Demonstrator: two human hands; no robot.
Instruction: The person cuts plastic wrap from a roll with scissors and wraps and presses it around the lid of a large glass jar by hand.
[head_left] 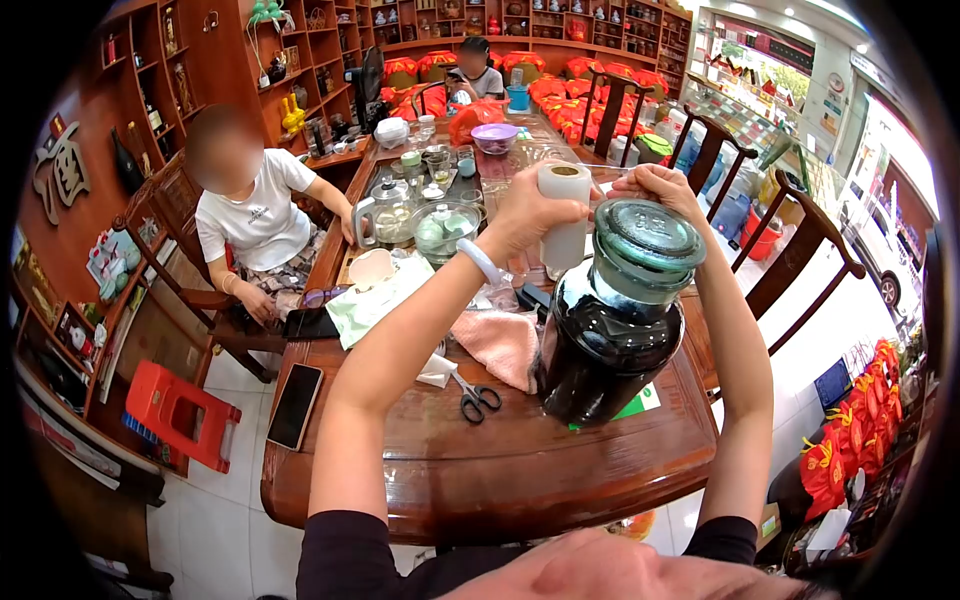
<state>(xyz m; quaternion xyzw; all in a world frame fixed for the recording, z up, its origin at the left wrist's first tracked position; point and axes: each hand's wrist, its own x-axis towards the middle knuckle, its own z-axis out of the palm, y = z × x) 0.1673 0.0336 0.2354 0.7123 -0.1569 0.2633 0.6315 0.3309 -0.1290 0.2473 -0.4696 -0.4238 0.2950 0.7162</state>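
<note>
Your left hand (535, 212) grips the film roll (564, 200); your right hand (660, 188) seemingly pinches film above the jar (612, 330).

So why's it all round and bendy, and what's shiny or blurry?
In the head view: black rounded border and leaning edges, probably a wide lens; white glints on the lidded glass jar and wooden table; floor at right glaring white; faces blurred on the nearer person and farther person.

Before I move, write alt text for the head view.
The left hand holds a white roll beside a lidded jar of dark liquid; the right hand is by its lid. Scissors and a pink cloth lie on the table.
</note>
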